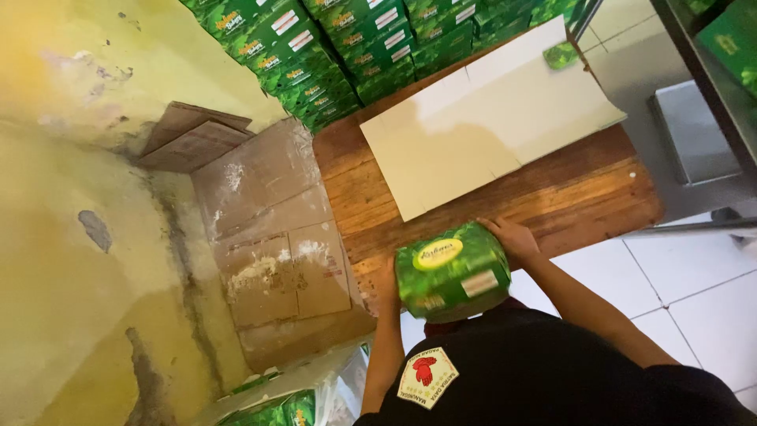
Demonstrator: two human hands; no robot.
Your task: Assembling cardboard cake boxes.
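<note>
Head view: both hands, left (386,285) and right (514,238), fingers clasping green package (452,270) over wooden counter (583,189); white board (489,126) beyond.

A green pack (452,270) with a yellow oval label is held between both hands above the near edge of a wooden pallet (552,197). The left hand (386,285) grips its left side, the right hand (514,239) its right. A pale cardboard sheet (489,122) lies across the pallet's middle. Green packs (355,43) are stacked along the far edge. Brown cardboard (272,229) lines the floor left of the pallet.
</note>
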